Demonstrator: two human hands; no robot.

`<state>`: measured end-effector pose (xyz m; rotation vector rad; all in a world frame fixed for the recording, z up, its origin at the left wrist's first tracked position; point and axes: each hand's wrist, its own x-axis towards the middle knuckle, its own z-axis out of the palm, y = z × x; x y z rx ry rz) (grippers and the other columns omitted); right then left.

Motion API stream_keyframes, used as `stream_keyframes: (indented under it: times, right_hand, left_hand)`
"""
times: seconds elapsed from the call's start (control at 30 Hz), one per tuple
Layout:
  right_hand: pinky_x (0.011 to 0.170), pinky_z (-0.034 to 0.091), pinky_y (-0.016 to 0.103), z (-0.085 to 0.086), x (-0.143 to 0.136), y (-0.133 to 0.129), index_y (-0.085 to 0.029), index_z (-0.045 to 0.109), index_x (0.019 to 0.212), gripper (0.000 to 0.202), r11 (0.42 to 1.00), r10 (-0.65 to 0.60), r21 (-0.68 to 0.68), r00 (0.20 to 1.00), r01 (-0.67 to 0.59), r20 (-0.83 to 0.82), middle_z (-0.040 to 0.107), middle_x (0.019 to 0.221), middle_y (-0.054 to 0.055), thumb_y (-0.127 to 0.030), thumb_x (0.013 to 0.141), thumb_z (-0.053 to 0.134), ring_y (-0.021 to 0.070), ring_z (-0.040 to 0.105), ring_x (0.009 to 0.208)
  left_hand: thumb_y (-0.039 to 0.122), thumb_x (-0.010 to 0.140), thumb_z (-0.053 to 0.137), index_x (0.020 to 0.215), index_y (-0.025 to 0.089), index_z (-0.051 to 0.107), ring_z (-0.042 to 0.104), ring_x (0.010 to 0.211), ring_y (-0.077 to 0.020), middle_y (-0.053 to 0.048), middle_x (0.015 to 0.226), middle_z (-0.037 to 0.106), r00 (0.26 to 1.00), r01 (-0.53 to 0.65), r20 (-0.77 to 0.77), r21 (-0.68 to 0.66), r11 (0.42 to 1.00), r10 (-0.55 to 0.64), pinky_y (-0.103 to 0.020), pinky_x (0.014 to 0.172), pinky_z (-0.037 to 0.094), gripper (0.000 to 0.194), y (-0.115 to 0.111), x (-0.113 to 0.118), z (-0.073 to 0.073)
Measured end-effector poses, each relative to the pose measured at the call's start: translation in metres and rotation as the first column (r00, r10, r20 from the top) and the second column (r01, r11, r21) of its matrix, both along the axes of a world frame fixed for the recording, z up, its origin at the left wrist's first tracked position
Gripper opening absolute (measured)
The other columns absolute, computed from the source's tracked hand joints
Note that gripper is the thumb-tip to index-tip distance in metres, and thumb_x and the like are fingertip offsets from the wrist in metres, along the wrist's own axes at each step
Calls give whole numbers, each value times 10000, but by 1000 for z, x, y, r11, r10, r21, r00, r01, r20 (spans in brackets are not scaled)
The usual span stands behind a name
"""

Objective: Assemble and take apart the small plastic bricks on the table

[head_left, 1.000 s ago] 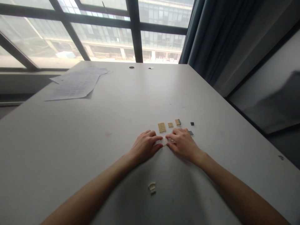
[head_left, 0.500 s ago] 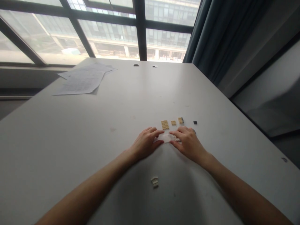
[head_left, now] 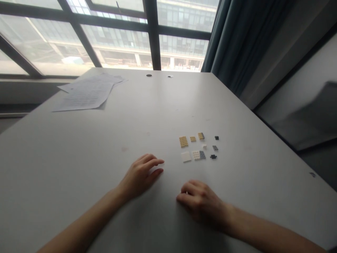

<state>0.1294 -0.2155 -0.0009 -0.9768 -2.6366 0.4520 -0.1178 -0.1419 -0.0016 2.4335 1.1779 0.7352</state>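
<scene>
My left hand (head_left: 143,174) is over the table left of the small bricks, thumb and fingers apart and holding nothing. Closer to me, my right hand (head_left: 201,200) has thumb and fingers closed together. A bit of a small pale brick (head_left: 183,192) peeks out between its fingertips; most of it is hidden. Beyond the hands lies a smooth white square tile (head_left: 186,156). Beside that are a white studded brick (head_left: 196,155) and a grey studded piece (head_left: 202,154) that adjoins it.
Tan bricks (head_left: 183,141) form a back row with a smaller tan piece (head_left: 193,139) and a tan-and-grey piece (head_left: 201,136). Dark pieces (head_left: 213,156) sit at the right, and a tiny white piece (head_left: 204,146) between. Paper sheets (head_left: 86,93) lie far left on the white table (head_left: 147,116).
Both hands have left the white tile: the left drew back to the left, the right came toward me. The pale pieces that lay near me no longer show on the table.
</scene>
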Motion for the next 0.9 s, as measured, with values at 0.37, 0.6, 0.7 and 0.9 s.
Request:
stream_keyframes:
  times: [0.37, 0.6, 0.7, 0.9]
  right_hand:
    - [793, 505, 338, -1, 80, 38, -206, 679, 900, 192, 933, -357, -35, 914, 357, -193, 640, 884, 69, -218, 918, 488, 189, 595, 855]
    - [804, 507, 371, -6, 96, 39, -208, 693, 885, 223, 765, -637, -317, 587, 561, -499, 656, 913, 72, -406, 825, 610, 218, 613, 870]
    - [785, 518, 404, -15, 116, 52, -187, 665, 932, 409, 582, -765, -624, 90, 521, -638, 665, 889, 79, -560, 802, 559, 218, 629, 811]
    - [997, 402, 542, 10, 115, 57, -204, 635, 1047, 823, 617, -715, -697, -108, 367, -690, 601, 1212, 146, -790, 789, 119, 313, 535, 1185]
  left_hand:
    - [358, 878, 526, 956, 203, 667, 595, 746, -133, -31, 872, 638, 980, -158, 107, -84, 984, 167, -226, 668, 485, 223, 4, -20, 1]
    - [444, 828, 573, 901, 192, 663, 611, 802, -167, -30, 857, 658, 791, -443, 369, -206, 872, 489, -285, 763, 507, 277, -4, -52, 1]
    - [479, 887, 472, 1029, 162, 626, 623, 891, -185, -63, 952, 664, 513, -609, 547, -311, 730, 661, -324, 833, 513, 380, -9, -77, -10]
    - [659, 900, 226, 1328, 208, 433, 422, 1282, -331, -74, 1352, 506, 384, -810, 694, -63, 582, 609, -517, 1040, 385, 655, -38, -111, -5]
